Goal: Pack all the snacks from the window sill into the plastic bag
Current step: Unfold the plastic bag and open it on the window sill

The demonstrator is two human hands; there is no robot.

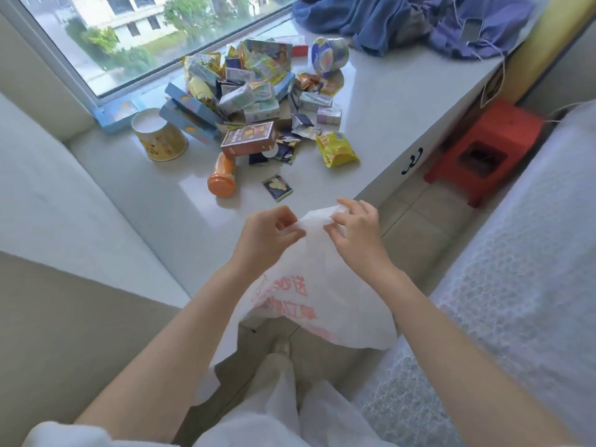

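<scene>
The plastic bag (309, 285), white with red print, hangs in front of the person, over the near edge of the window sill (380, 91). The left hand (267, 237) and right hand (356, 232) each pinch its top edge between curled fingers. The snacks (254, 101) lie heaped on the sill by the window: boxes, packets, a yellow cup (159, 133), an orange bottle (222, 177). Blue cloth (403, 21) is bunched at the far end.

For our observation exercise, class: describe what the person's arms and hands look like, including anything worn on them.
Both forearms are bare to past the elbow. The left hand and the right hand wear no gloves, and no watch or bracelet shows at either wrist. White fabric at the bottom left edge may be a short sleeve.
</scene>
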